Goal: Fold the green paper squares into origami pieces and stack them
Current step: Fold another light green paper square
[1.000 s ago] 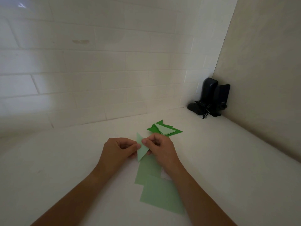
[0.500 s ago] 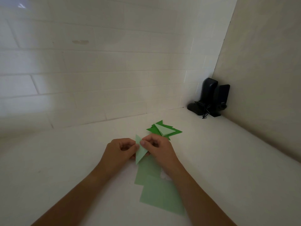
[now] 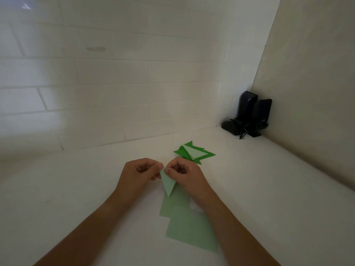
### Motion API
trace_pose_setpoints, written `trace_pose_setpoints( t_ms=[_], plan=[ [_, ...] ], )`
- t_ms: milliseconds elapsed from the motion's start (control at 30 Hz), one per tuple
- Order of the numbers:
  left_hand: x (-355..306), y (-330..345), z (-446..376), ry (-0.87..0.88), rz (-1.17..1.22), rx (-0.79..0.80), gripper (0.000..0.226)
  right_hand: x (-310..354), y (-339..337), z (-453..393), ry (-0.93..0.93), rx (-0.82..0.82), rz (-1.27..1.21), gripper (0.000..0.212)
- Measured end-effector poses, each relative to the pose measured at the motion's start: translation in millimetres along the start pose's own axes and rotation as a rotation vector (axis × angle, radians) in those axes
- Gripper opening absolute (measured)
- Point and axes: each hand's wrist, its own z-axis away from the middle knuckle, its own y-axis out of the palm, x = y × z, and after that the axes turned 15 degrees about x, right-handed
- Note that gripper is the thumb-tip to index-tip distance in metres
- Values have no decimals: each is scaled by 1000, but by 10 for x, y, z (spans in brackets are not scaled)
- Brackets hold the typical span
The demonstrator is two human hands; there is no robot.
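Left hand [image 3: 137, 174] and right hand [image 3: 185, 174] pinch the folded triangle [image 3: 169, 184] (fingers [image 3: 166, 171] curled tight).

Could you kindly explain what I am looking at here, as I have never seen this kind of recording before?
There is no machine here: a person wears a camera on the head, looking down at their own bare hands. The left hand and right hand together pinch a pale green folded paper triangle. On the white counter lie flat pale green paper squares near the forearms, and a stack of folded green paper pieces beyond the hands. Black speakers stand in the corner.
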Motion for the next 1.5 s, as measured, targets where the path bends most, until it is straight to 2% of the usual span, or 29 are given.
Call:
trace_pose_setpoints(
  t_ms=[567,867,1033,1500],
  plan=[
    [23,-25,-12,-9,6,58,15,35,10,35,-19,77,67,13],
    [56,-12,-36,-21,-21,-32,9,19,35,-1,15,14,64,19],
    [57,9,-34,-67,-40,-12,9,16,18,2,19,-40,70,18],
    [75,-26,-29,-85,26,-63,8,-6,11,-13,-4,-90,29,6]
  ],
)
